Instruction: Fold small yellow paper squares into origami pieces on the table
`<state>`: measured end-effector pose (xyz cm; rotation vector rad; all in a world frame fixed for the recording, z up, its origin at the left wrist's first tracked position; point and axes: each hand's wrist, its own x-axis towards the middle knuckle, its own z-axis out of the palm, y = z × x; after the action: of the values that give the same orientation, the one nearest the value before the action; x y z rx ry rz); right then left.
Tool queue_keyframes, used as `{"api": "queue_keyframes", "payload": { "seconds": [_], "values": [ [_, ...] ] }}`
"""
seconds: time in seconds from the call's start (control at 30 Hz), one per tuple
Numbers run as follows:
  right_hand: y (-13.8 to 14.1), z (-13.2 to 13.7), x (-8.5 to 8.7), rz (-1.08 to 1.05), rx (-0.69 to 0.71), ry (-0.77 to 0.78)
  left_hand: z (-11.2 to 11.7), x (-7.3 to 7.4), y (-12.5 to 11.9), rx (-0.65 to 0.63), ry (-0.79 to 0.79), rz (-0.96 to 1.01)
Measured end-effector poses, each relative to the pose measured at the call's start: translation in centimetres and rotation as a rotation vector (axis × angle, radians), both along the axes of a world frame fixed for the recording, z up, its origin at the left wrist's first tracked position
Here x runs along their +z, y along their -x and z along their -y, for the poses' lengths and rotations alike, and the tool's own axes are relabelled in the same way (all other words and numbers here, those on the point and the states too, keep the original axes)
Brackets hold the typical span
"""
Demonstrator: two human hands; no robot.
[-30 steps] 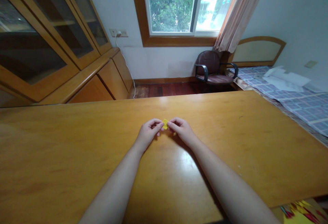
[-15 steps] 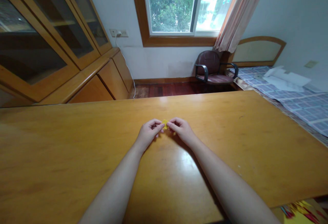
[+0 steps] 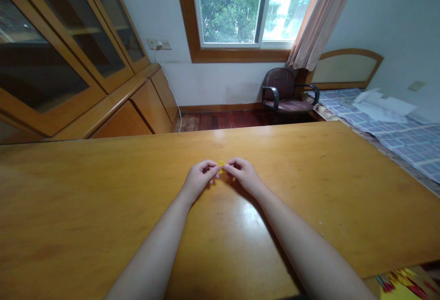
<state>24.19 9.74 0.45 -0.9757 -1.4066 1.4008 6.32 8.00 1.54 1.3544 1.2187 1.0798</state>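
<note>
A small yellow piece, perhaps folded paper [image 3: 222,166], is pinched between my two hands over the wooden table [image 3: 120,190]. My left hand [image 3: 202,174] grips its left side between thumb and fingers. From the other side, my right hand [image 3: 242,171] holds it in the same kind of pinch. The fingertips cover much of the piece, so its full shape is hidden. Both forearms reach in from the bottom of the head view.
Below the table's right front edge lie yellow and red pieces [image 3: 405,284]. A maroon armchair [image 3: 283,89] stands beyond the table. To the right is a bed with a checked cover [image 3: 405,139]; a glass-fronted cabinet [image 3: 92,39] stands left.
The yellow piece shows slightly differently between the fingertips, its visible part a little smaller. Both hands stay almost in place.
</note>
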Motion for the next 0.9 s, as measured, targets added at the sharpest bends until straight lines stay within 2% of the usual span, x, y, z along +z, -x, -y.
{"api": "queue_keyframes", "payload": {
  "seconds": [0.23,0.9],
  "values": [
    [0.02,0.19,0.49,-0.003,0.010,-0.005,-0.05,-0.08,0.00,-0.021,-0.014,0.011],
    [-0.15,0.19,0.36,-0.071,0.001,0.007,0.00,0.05,0.11,-0.012,-0.045,0.000]
  ]
}}
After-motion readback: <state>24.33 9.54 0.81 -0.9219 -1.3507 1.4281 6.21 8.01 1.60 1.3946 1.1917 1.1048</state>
